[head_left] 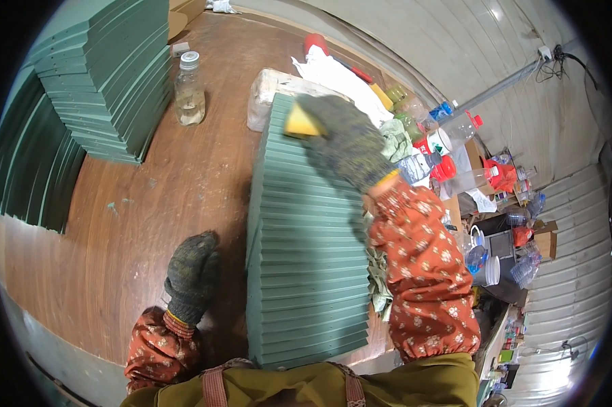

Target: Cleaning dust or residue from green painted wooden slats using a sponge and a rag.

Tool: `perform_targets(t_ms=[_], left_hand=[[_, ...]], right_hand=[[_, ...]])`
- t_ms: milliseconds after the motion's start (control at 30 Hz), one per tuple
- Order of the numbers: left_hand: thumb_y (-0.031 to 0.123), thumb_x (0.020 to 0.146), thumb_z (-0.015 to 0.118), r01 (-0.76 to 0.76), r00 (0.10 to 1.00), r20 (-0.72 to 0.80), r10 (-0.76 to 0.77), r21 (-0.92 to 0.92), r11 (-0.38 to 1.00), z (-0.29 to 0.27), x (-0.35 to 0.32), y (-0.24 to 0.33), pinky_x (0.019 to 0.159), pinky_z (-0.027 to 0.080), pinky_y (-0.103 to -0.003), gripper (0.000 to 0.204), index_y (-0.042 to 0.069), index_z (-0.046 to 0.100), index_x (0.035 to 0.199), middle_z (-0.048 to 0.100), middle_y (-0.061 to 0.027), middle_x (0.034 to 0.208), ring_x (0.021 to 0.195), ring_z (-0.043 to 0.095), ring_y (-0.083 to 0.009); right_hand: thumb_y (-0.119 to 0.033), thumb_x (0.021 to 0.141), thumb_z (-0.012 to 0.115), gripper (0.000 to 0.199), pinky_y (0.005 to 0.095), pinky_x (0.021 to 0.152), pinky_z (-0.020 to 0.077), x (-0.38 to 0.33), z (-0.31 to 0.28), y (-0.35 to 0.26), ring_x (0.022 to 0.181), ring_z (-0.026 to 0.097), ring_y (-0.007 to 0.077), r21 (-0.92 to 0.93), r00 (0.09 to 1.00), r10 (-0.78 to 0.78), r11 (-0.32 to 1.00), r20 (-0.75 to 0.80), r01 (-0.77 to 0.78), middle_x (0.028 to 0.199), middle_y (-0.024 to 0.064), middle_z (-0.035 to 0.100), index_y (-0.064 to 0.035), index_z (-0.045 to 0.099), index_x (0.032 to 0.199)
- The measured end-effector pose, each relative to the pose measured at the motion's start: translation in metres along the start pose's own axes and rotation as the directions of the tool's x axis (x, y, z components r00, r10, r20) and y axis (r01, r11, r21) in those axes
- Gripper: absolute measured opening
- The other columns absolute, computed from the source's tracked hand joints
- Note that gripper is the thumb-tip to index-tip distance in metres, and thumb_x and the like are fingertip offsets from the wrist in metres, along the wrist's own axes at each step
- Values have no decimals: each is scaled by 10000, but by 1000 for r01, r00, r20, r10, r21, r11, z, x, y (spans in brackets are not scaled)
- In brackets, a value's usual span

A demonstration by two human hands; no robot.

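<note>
Two hands in dark knitted gloves work at a wooden-brown surface (143, 214). The right hand (350, 139), slightly blurred, reaches over the far end of a long green ridged stack (309, 271), its fingers closed on a yellow sponge-like piece (302, 122). The piece shows just left of those fingers, over the stack's far left part; whether it touches the ridges is unclear. The left hand (192, 278) is at the surface, left of the stack's near half and apart from it; its fingers are bent and close together, and whether they hold anything cannot be told. Far left stand taller green stacks (105, 81) beside a lidded glass jar (190, 91). A white cloth (346, 85) lies far right.
</note>
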State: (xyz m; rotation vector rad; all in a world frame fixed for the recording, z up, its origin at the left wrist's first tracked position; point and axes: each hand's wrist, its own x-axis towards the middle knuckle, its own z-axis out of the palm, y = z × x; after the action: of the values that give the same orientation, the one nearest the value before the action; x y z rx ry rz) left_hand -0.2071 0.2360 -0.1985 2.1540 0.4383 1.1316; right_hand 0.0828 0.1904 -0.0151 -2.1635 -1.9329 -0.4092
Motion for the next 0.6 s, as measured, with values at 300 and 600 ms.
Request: perform_targets(t_ms=[300,600], left_hand=[[11,833,646,-14,1000,18,15,-23,1000,2,0,-4,880,507,-435,259,-12,626,1090,661,-205,1076,1009,632,-380],[26,854,634,-5,1000,10,6,-50,999,0,-4,-6,876,512,-420,266,0,633,1119,667,-193,1078,1003,643,-354]], right_hand=[[-204,800,733,526,414,914,488,-92,-44,91,1076,601,333,-311,920,387,883,59,-352,1160,154,620,-115,561,1289],[-172,803,635,538,435,1020,420,7,2,-10,1188,531,334,45,997,-33,998,-76,37,1253,146,587,-130,537,1330]])
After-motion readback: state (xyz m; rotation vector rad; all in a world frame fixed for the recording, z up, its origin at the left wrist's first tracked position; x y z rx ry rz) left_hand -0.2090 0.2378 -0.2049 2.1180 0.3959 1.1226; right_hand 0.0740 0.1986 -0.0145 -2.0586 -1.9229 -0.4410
